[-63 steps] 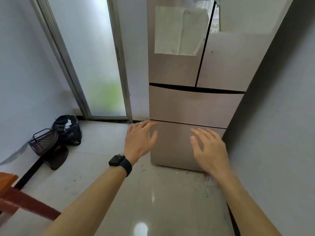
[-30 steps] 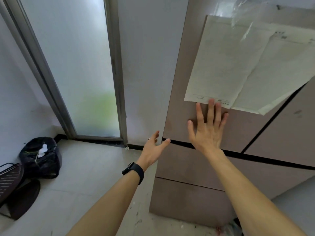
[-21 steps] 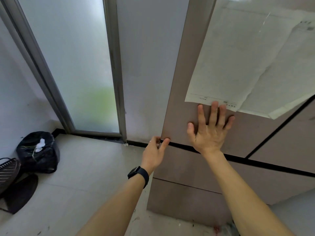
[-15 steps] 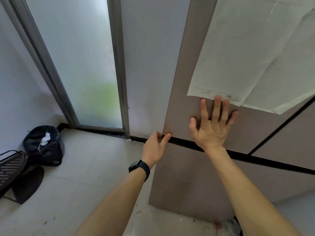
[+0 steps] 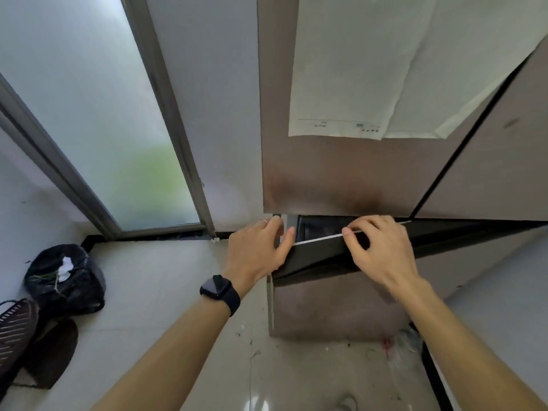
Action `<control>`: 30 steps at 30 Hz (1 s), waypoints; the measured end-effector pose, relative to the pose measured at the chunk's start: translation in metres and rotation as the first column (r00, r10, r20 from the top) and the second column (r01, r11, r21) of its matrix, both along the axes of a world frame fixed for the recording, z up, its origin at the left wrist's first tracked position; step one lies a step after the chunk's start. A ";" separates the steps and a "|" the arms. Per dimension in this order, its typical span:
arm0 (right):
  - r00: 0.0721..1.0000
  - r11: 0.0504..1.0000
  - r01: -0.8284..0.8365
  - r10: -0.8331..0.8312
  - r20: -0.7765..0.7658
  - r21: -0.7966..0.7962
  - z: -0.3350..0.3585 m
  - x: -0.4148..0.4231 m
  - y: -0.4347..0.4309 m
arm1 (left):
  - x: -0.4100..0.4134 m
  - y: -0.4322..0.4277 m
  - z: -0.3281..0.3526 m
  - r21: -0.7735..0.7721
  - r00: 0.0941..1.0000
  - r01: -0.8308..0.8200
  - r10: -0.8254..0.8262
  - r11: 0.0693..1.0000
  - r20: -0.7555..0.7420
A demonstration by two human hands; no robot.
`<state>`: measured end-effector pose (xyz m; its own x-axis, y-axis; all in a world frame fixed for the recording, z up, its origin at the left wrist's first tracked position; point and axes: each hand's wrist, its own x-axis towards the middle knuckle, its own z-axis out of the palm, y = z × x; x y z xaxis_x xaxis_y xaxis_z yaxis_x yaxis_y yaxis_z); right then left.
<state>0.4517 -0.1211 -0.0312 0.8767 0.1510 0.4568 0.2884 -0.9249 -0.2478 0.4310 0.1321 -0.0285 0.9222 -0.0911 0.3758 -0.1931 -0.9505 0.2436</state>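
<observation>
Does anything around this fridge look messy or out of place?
Yes. The paper sheets on the upper door hang crooked, one lower corner peeling away. Below the opened drawer, the floor shows dark specks, a reddish smear and crumpled clear plastic.

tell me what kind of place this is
Probably a home kitchen corner: a multi-door fridge with one drawer ajar, a frosted glass door beside it, a black rubbish bag on the tiled floor.

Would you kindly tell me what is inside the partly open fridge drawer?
Only a narrow dark gap shows behind the drawer front, with no contents discernible. The upper door overhangs it, and the right hand covers part of the rim, so the interior is hidden.
</observation>
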 end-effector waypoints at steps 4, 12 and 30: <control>0.929 0.980 0.112 -0.162 -0.333 -0.165 -0.014 -0.017 -0.028 | 0.023 -0.045 0.012 0.126 0.905 0.337 -0.358 0.933 0.231; 0.924 0.972 0.236 -0.229 -0.307 -0.014 -0.008 -0.064 -0.059 | 0.081 -0.147 0.026 0.506 0.694 0.548 -0.700 0.666 0.170; 0.639 0.809 0.582 -0.514 -0.573 -0.077 0.000 -0.122 -0.209 | 0.108 -0.288 0.021 0.657 0.722 0.440 -0.676 0.613 0.148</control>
